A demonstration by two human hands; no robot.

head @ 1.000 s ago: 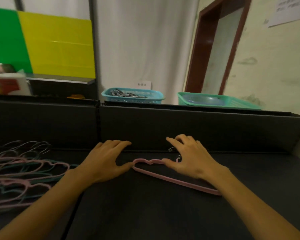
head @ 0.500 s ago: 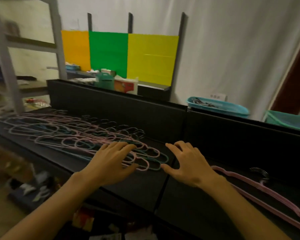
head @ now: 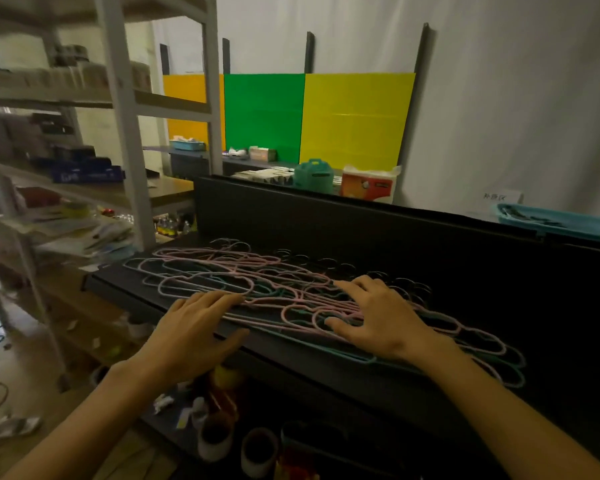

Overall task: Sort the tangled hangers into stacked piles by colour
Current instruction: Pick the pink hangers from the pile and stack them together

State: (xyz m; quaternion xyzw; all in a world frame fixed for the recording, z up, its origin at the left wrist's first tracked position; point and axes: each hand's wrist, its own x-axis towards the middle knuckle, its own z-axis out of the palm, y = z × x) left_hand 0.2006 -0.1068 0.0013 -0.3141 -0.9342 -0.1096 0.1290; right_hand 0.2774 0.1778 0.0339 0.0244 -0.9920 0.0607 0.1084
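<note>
Both hands are over the tangled hangers (head: pixel 257 282), a sprawl of thin pink and teal wire shapes lying flat on the black surface (head: pixel 326 355). The heap runs as a long band from far left to near right, along the front edge of the surface, with the metal hooks pointing away toward the black back panel (head: pixel 361 230).

The left hand (head: pixel 194 327) has its fingers straight and spread, fingertips touching the near edge of the heap, thumb down by the lip of the surface; it grips nothing. The right hand (head: pixel 378 317) rests palm down right on top of the tangle, fingers spread over the pink loops, also holding nothing that I can see.

What matters for the next move, as I judge it, is that the hangers' long bars lie roughly crosswise to the person's forearms, parallel to the front edge. The right hand sits nearer the thick middle of the pile; the left is at its near edge, further to the left. Picking one colour out likely means pinching a single bar and sliding it along that long axis, while the other hand pins the rest. The loops interlock, so neighbours may drag along.

A blue basket (head: pixel 561 220) stands behind the panel at far right, metal shelving (head: pixel 125 133) to the left.
</note>
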